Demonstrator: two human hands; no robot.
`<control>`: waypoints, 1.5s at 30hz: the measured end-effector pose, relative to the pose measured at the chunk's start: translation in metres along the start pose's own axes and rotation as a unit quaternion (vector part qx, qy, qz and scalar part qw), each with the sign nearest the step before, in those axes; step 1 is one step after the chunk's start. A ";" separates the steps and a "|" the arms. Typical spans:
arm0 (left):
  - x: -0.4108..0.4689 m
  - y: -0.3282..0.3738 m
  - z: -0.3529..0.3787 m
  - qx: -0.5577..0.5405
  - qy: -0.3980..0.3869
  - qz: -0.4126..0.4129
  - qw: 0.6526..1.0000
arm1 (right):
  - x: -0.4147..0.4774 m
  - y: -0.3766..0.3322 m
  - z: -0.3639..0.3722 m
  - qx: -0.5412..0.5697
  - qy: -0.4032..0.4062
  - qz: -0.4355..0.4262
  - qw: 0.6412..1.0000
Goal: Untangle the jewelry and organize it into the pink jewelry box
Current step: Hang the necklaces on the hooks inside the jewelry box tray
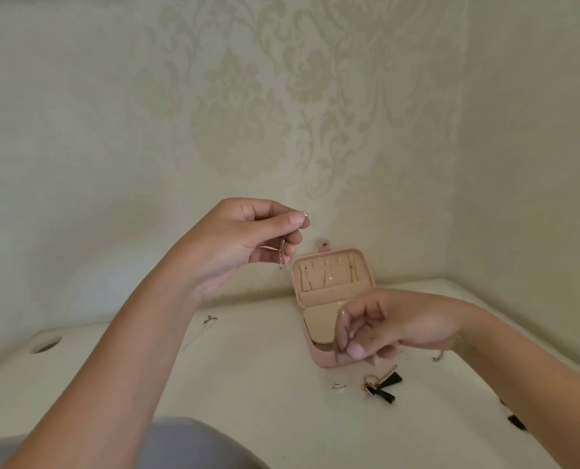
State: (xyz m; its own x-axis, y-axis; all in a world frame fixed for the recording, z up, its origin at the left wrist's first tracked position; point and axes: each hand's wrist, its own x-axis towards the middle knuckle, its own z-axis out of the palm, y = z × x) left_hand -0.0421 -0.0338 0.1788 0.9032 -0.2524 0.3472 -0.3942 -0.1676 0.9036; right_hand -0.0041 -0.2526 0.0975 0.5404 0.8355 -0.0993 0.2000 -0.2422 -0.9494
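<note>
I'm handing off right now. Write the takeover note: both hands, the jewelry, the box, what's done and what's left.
Left hand: raised, pinching a thin silver chain.
Right hand: fingers curled in front of the open pink jewelry box; whether it holds anything is unclear.
Done: a few chains hang inside the lid.
Left on the white table: black tassel earrings, small silver piece, fine necklace, a chain by the right wrist.

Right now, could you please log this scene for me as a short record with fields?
left hand: raised, pinching a thin chain
right hand: lower, in front of the box, fingers pinched; a thread-thin strand is barely visible
pink jewelry box: open, lid upright, chains hanging inside
white table: black tassel earrings, small silver piece, another necklace
</note>
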 end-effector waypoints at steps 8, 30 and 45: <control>0.012 0.005 0.007 0.069 -0.024 -0.016 0.997 | 0.005 -0.076 -0.008 -0.029 0.115 -0.074 0.990; 0.076 -0.072 0.026 -0.060 0.015 -0.093 0.994 | 0.026 -0.089 -0.072 -0.140 0.354 -0.047 0.923; 0.115 -0.211 0.068 0.522 0.157 -0.056 0.836 | 0.079 -0.094 -0.135 -0.145 0.404 -0.053 0.902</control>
State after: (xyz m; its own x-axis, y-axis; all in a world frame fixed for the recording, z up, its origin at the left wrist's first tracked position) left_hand 0.1338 -0.0927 0.0110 0.8797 0.0556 0.4723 -0.0898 -0.9558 0.2798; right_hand 0.1300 -0.2302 0.2193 0.9009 0.2589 0.3484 0.4282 -0.3987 -0.8110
